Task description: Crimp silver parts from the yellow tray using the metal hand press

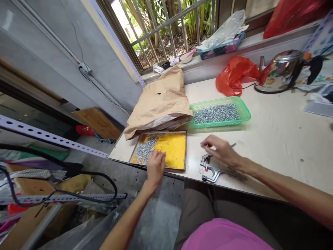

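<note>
My left hand [155, 166] reaches into a shallow yellow-bottomed tray [179, 152] at the table's near edge, its fingers bent down among a heap of small silver metal pieces [144, 149]. What the fingers pinch is hidden. My right hand [221, 150] hovers over a metal press tool [209, 167] that lies on the table, fingers curled, with a thin metal pin sticking out to the right of it. A green plastic basket [244, 111] full of similar silver pieces stands beyond the tool.
A crumpled brown paper bag [162, 100] lies behind the tray. Farther right are a red plastic bag [234, 74] and a steel kettle [282, 69]. Perforated metal bars [49, 136], cables and clutter fill the floor at left. A barred window runs along the back.
</note>
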`<state>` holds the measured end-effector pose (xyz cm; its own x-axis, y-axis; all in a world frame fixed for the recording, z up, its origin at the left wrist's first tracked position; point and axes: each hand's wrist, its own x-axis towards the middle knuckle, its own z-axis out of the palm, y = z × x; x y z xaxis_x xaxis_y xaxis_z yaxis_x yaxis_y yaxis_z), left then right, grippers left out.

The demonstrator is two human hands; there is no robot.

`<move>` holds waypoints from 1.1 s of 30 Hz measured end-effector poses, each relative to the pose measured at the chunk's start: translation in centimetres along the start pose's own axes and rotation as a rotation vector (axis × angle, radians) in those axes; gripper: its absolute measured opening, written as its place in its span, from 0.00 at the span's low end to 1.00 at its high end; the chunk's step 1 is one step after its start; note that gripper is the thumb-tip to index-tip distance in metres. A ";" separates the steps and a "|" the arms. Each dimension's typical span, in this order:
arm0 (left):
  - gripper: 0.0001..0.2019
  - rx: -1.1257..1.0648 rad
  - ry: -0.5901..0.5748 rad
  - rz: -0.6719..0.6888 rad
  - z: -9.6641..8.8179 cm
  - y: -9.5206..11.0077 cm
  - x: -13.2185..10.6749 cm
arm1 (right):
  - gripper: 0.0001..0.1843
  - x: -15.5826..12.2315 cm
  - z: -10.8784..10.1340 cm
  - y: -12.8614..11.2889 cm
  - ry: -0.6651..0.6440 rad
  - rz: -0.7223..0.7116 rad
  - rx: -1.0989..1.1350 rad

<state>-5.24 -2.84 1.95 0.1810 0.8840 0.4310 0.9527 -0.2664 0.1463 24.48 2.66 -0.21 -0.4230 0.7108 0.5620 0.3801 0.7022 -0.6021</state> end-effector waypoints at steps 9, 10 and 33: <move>0.16 0.357 -0.409 -0.049 1.9 -7.9 7.5 | 0.22 5.1 -7.7 7.6 0.093 0.272 -0.471; 0.15 0.361 -0.429 -0.012 2.0 -8.1 7.8 | 0.22 4.5 -7.7 7.3 0.076 0.277 -0.469; 0.14 -0.978 -0.942 -0.808 4.3 11.6 2.8 | 0.08 -8.2 -3.4 -1.9 -0.545 0.408 -0.530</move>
<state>7.35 -1.80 0.98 0.1597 0.7223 -0.6729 0.4165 0.5687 0.7093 30.05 -4.35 -1.70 -0.4536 0.8882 -0.0731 0.8648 0.4189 -0.2769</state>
